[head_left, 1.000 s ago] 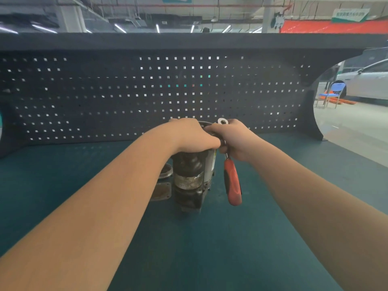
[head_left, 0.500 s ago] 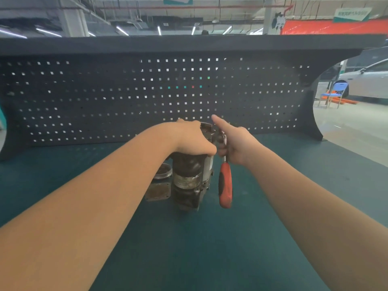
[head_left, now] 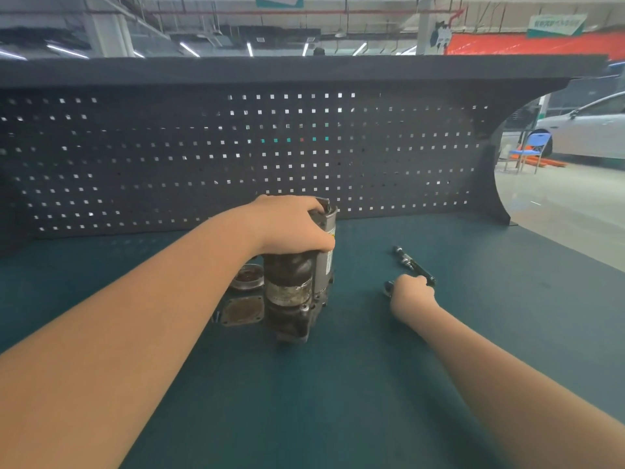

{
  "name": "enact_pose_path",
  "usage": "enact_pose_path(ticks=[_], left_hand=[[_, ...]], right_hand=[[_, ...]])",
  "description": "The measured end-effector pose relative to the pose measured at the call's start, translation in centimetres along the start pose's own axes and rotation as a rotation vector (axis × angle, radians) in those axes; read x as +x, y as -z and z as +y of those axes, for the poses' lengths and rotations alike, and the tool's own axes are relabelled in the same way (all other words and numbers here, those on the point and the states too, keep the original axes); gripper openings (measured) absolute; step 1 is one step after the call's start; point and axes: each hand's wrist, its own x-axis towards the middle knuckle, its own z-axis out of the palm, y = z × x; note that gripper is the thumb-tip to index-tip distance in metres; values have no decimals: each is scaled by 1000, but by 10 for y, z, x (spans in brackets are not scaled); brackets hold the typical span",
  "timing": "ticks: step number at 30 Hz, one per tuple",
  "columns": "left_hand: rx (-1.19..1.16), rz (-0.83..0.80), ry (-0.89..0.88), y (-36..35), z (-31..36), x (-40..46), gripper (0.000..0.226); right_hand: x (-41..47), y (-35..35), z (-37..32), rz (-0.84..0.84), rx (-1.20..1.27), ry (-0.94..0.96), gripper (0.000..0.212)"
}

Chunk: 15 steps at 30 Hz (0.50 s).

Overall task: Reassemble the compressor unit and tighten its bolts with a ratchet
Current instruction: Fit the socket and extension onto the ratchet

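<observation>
The dark, grimy compressor unit (head_left: 297, 289) stands upright on the green bench mat (head_left: 304, 401). My left hand (head_left: 291, 225) grips its top end from above, fingers curled over the rim. My right hand (head_left: 411, 294) is low on the mat to the compressor's right, fingers curled. The chrome head of the ratchet (head_left: 388, 288) pokes out at that hand's left side; its red handle is hidden under the hand and forearm. A thin black bar with a chrome tip (head_left: 411, 264) lies just beyond the right hand.
A round metal part (head_left: 247, 277), a square gasket plate (head_left: 241, 311) and a small bolt (head_left: 216, 315) lie left of the compressor. A dark pegboard (head_left: 236, 157) walls the back of the bench. The bench edge runs along the right, with open floor and a blue chair (head_left: 527, 152) beyond.
My right hand has left the top of the compressor and carried the ratchet right and down to the mat. The left hand has kept its grip on the compressor's top.
</observation>
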Motion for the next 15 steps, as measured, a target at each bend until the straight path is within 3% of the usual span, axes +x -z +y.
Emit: enact_pose_path(ticks=[3, 4, 5, 7, 8, 9, 15], left_hand=[[7, -5, 3, -1, -3, 3, 73], [16, 0, 5, -1, -4, 4, 71], [30, 8, 6, -1, -5, 5, 71], [46, 16, 1, -1, -7, 4, 77], [42, 19, -3, -1, -8, 4, 79], [33, 24, -8, -1, -8, 3, 80], [53, 77, -26, -4, -5, 3, 65]], right_hand=[[-10, 13, -15, 161, 56, 4, 32], [-14, 18, -24, 183, 236, 9, 33], [-20, 22, -35, 109, 546, -16, 38], [-36, 21, -59, -301, 1140, -117, 50], [-44, 17, -69, -501, 1267, -161, 56], [-50, 14, -75, -615, 1310, -176, 60], [-52, 10, -88, -896, 1467, -75, 44]])
